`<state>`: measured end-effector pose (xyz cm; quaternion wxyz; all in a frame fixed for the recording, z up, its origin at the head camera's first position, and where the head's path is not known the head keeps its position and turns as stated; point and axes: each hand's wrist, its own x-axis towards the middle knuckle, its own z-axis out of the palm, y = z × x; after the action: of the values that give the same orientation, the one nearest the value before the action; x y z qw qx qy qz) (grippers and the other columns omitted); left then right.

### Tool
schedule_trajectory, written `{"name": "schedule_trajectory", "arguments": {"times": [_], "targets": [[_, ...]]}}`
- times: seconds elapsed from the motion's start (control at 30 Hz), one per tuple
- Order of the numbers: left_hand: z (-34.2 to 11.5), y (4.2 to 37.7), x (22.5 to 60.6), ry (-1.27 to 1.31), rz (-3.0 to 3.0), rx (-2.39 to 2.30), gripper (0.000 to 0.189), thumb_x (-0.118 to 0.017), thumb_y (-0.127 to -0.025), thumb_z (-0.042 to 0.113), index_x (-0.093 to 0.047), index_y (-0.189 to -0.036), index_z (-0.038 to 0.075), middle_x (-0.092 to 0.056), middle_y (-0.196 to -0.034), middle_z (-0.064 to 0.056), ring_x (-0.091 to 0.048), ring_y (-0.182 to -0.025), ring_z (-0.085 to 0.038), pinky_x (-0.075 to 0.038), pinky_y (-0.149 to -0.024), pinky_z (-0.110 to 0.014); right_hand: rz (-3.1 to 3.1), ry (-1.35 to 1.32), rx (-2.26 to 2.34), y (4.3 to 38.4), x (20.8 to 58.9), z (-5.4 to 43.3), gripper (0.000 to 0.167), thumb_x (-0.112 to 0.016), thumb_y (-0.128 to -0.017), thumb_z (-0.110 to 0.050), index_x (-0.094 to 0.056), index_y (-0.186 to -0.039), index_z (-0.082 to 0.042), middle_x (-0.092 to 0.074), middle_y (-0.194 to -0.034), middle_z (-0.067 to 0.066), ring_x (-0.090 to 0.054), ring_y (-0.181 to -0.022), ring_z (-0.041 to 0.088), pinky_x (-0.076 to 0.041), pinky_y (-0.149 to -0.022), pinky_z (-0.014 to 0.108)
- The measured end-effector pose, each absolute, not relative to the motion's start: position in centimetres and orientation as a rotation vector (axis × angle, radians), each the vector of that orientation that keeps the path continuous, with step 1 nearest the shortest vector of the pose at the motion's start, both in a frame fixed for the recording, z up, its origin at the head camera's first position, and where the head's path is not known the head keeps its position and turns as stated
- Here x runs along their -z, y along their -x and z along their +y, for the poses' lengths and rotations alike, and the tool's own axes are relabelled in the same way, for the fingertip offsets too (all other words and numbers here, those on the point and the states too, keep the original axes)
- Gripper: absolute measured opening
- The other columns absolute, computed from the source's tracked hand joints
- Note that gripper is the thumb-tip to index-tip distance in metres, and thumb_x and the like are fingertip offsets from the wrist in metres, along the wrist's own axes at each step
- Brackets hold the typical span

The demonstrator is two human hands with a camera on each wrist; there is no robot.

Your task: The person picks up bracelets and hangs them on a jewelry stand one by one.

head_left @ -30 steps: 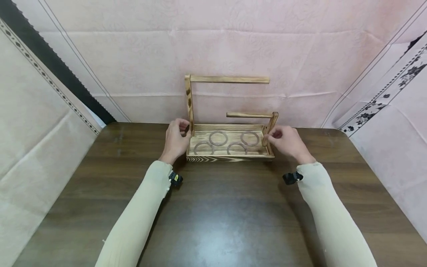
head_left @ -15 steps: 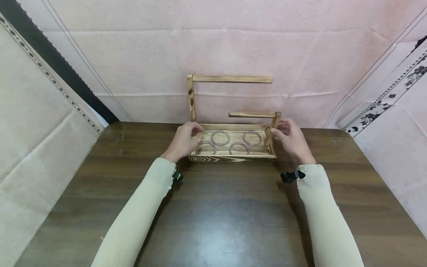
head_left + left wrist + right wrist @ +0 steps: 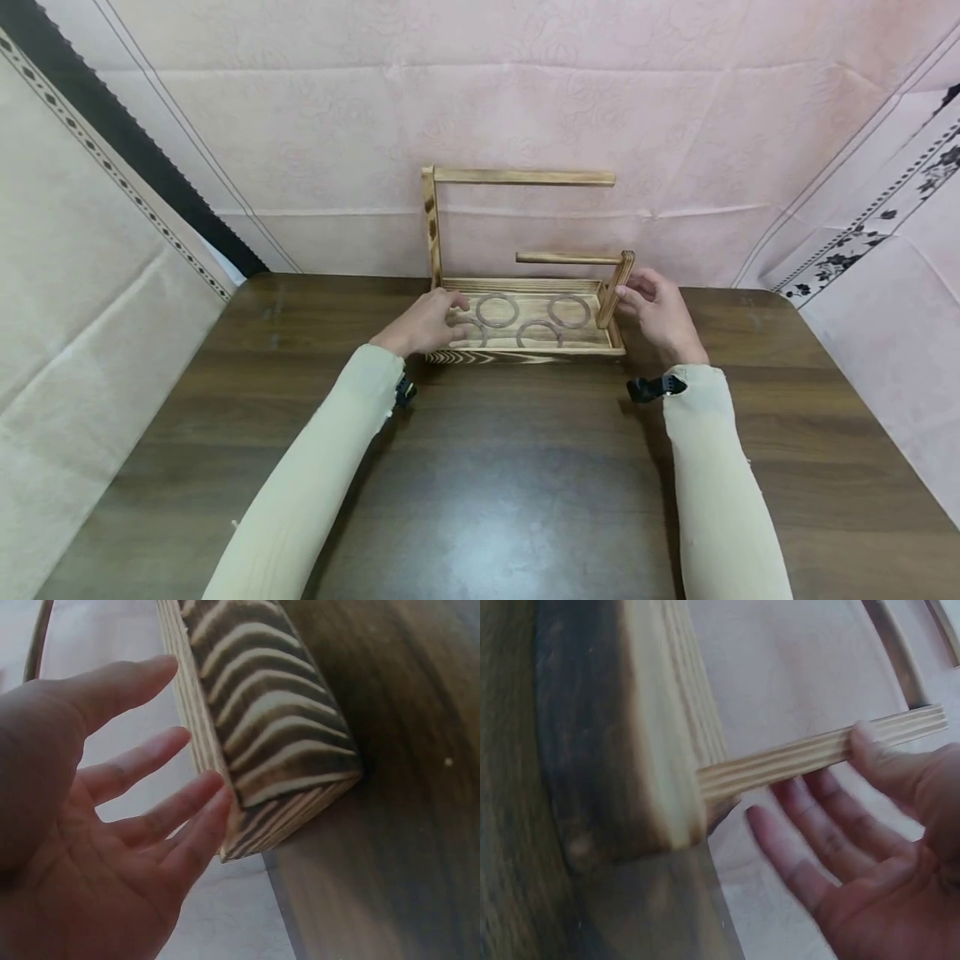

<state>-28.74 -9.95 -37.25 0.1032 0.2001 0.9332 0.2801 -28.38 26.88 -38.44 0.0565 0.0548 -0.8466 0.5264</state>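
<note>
A shallow wooden tray (image 3: 525, 357) with dark burnt grain stands at the table's far side, with several thin ring outlines (image 3: 497, 310) on its floor. A tall post (image 3: 431, 225) at its left end carries a long bar (image 3: 525, 177); a shorter post (image 3: 617, 289) at the right carries a short bar (image 3: 567, 258). My left hand (image 3: 426, 323) hovers at the tray's left end, fingers spread, fingertips right at the rim in the left wrist view. My right hand (image 3: 660, 315) holds the short post (image 3: 780, 761) lightly, thumb (image 3: 866, 746) on its face, fingertips partly hidden behind it.
The tray rests on a dark brown wooden table (image 3: 487, 467), close to its back edge. Pale patterned cloth (image 3: 525, 108) hangs right behind it, and more cloth (image 3: 97, 333) borders both sides. Black wrist cameras (image 3: 656, 388) sit at the sleeve cuffs.
My left hand has left the foot of the tall post and moved right and down over the tray's left end, fingers loosening. My right hand's fingers have shifted slightly up the short post.
</note>
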Motion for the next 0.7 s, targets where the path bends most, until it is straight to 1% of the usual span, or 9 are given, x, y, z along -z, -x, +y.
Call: {"name": "schedule_trajectory", "arguments": {"times": [0.17,0.23,0.3,0.43,0.6,0.7], "targets": [[-9.7,28.8,36.6,-0.605,2.719,-0.773,0.048,-0.069,-0.099,0.028,-0.056,-0.139,0.005,-0.049,-0.147,-0.017,-0.049,-0.137,-0.032,-0.042,-0.117,-0.048,-2.571,-0.113,-1.669,28.4,38.4,26.8,0.036,-0.053,-0.106,-0.018,-0.052,-0.135,0.004,-0.06,-0.129,0.017,-0.064,-0.107,0.009,-0.056,-0.103,0.042],[-9.6,28.8,36.3,-0.632,2.698,-0.738,0.045,-0.069,-0.098,0.028,-0.058,-0.138,0.008,-0.049,-0.148,-0.016,-0.048,-0.138,-0.032,-0.041,-0.119,-0.048,-2.573,-0.102,-1.69,28.5,38.4,26.8,0.036,-0.053,-0.106,-0.019,-0.052,-0.135,0.004,-0.06,-0.13,0.017,-0.064,-0.108,0.011,-0.056,-0.104,0.044],[-9.4,28.8,35.9,-0.663,2.674,-0.698,0.043,-0.07,-0.098,0.027,-0.06,-0.137,0.009,-0.05,-0.148,-0.015,-0.05,-0.137,-0.032,-0.041,-0.118,-0.048,-2.576,-0.094,-1.704,28.4,38.4,26.8,0.037,-0.052,-0.107,-0.019,-0.051,-0.136,0.003,-0.059,-0.132,0.017,-0.064,-0.109,0.013,-0.056,-0.104,0.044],[-8.9,29.0,35.2,-0.73,2.651,-0.556,0.043,-0.071,-0.097,0.021,-0.06,-0.137,0.011,-0.054,-0.145,-0.014,-0.053,-0.124,-0.03,-0.045,-0.11,-0.045,-2.589,-0.089,-1.716,28.5,38.3,26.8,0.038,-0.052,-0.107,-0.02,-0.05,-0.139,0.001,-0.057,-0.136,0.019,-0.064,-0.112,0.015,-0.057,-0.103,0.045],[-8.4,29.5,34.5,-0.771,2.613,-0.433,0.048,-0.071,-0.092,0.005,-0.062,-0.138,0.016,-0.054,-0.147,-0.013,-0.051,-0.121,-0.027,-0.046,-0.102,-0.041,-2.613,-0.094,-1.699,28.6,38.3,27.0,0.039,-0.051,-0.107,-0.02,-0.049,-0.14,0.0,-0.056,-0.138,0.022,-0.063,-0.115,0.02,-0.057,-0.102,0.045],[-8.2,29.7,34.4,-0.742,2.587,-0.426,0.052,-0.068,-0.089,-0.002,-0.063,-0.137,0.017,-0.054,-0.145,-0.013,-0.052,-0.115,-0.026,-0.049,-0.092,-0.038,-2.619,-0.093,-1.695,28.6,38.2,27.0,0.039,-0.051,-0.107,-0.02,-0.05,-0.141,-0.001,-0.056,-0.139,0.022,-0.063,-0.116,0.02,-0.058,-0.101,0.044]]}}
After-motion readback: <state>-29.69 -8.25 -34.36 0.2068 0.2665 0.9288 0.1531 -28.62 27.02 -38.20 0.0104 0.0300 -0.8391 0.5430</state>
